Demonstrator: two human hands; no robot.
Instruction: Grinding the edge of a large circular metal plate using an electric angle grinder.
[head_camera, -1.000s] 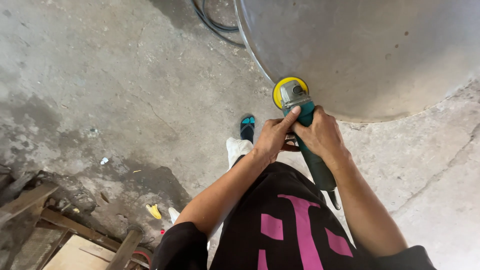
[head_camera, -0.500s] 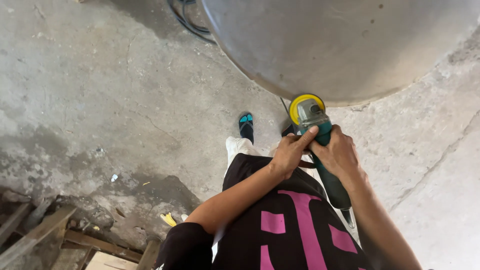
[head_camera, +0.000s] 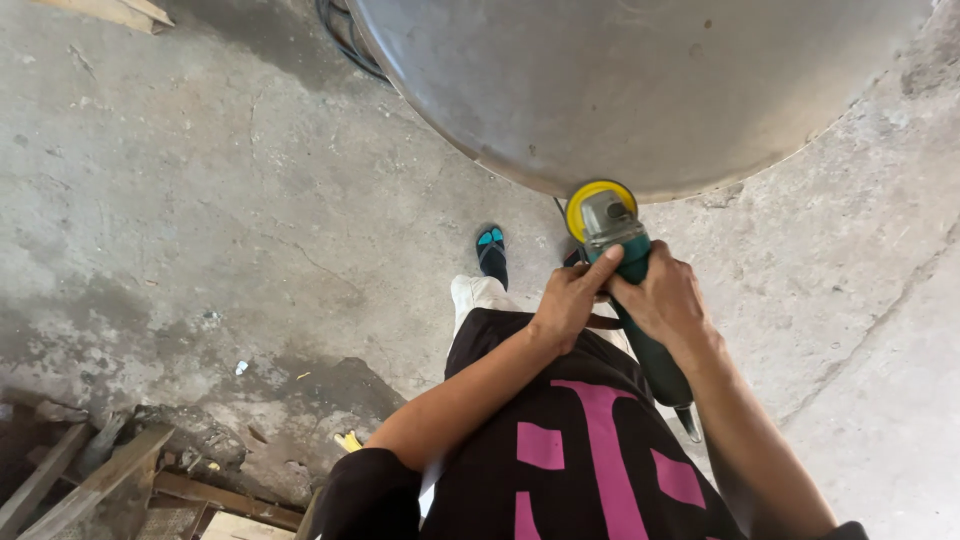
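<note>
Below, each element is keyed outward from the tool.

Tool: green angle grinder (head_camera: 630, 290) with a yellow disc (head_camera: 597, 205), held low in front of the body; the disc sits right at the lower rim of the metal vessel.
Right hand (head_camera: 668, 298): wrapped closed around the grinder body, behind the head.
Left hand (head_camera: 570, 300): closed at the side of the head, index finger stretched up along it; what it grips there is hidden.
Workpiece: large round grey metal vessel (head_camera: 640, 80), its curved rim just above the disc.
Step in hand: judged to be grinding along the rim edge, disc at the metal.
Next move calls for: a firm two-handed hold and a steady disc angle while following the curve.
Surroundings: cracked concrete floor (head_camera: 200, 200); sandalled foot (head_camera: 491, 252) near the rim; black cable (head_camera: 345, 40) beside the vessel; wooden scraps (head_camera: 90, 480) well apart at lower left.
</note>
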